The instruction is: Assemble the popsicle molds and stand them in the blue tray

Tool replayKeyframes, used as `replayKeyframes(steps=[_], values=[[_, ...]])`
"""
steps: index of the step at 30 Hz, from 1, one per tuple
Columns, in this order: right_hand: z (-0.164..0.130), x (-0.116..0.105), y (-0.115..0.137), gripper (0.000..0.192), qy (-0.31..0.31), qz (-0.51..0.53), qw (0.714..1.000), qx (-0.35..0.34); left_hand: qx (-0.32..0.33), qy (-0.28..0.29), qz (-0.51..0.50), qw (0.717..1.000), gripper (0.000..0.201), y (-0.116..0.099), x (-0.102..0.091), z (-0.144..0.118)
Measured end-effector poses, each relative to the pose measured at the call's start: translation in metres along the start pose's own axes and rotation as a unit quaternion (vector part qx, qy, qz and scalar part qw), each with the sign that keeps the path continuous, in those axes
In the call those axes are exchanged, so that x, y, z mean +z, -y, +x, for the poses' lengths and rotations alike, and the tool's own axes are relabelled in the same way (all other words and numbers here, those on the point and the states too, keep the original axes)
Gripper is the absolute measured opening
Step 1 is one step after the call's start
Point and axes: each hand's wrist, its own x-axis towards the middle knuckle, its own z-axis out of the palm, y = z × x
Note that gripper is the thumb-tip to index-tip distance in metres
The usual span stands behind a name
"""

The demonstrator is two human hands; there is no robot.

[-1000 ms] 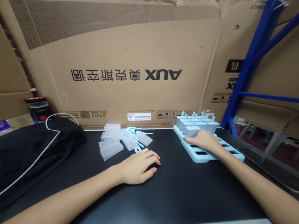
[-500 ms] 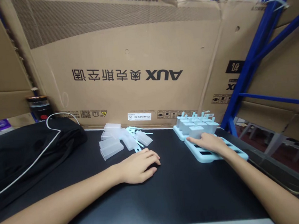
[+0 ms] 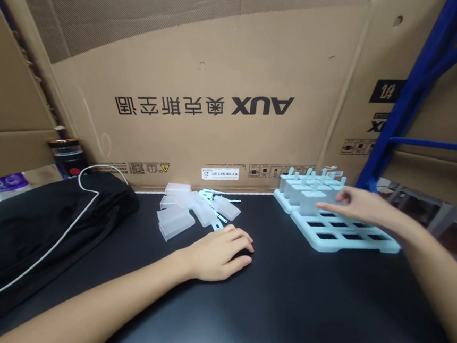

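My left hand [image 3: 222, 253] lies palm down on the black tabletop, fingers relaxed and apart, holding nothing. Just beyond its fingertips are several translucent popsicle mould cups [image 3: 176, 222] and a small pile of light-blue popsicle sticks [image 3: 215, 207]. On the right, my right hand [image 3: 359, 205] hovers over a light-blue mould tray [image 3: 326, 244] with rectangular openings. Thumb and index finger are apart, the thumb by the nearest filled-in mould [image 3: 310, 203]; whether it touches is unclear. Several moulds with upright stick handles stand in the tray's far part. The other right fingers are partly hidden.
A large cardboard sheet [image 3: 209, 136] stands along the back edge. Black cloth [image 3: 107, 203] with a white cable [image 3: 60, 255] lies at left, in front of a dark jar [image 3: 68, 158]. A blue metal rack post [image 3: 413, 86] rises at right.
My right hand has lifted off the tray's near part and turned, its thumb and index finger now apart beside the nearest mould. My left hand stays put; the view has shifted slightly.
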Motion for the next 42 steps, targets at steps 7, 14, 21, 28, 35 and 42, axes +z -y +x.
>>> replayKeyframes(steps=[7,14,21,28,35,42], values=[[-0.027,-0.018,0.104,0.035,-0.126,0.063,0.974,-0.177,0.003,0.015,-0.006,1.000,0.028,-0.001,-0.003,0.001],[0.018,0.067,0.218,0.028,0.090,-0.089,0.916,-0.382,0.017,0.023,0.012,1.000,0.029,-0.004,-0.005,0.002],[0.033,0.093,0.213,0.024,0.138,-0.116,0.912,-0.369,0.017,0.017,0.011,1.000,0.033,-0.003,-0.005,0.000],[0.004,0.064,0.163,0.019,0.122,-0.121,0.919,-0.356,0.020,0.013,0.012,1.000,0.035,-0.002,-0.004,0.000],[-0.035,0.060,0.128,0.017,0.194,-0.086,0.914,-0.345,0.020,0.019,0.002,1.000,0.029,-0.001,-0.005,0.001],[-0.041,0.066,0.128,0.019,0.193,-0.105,0.917,-0.334,0.010,0.033,0.011,0.999,0.029,-0.003,-0.005,0.004]])
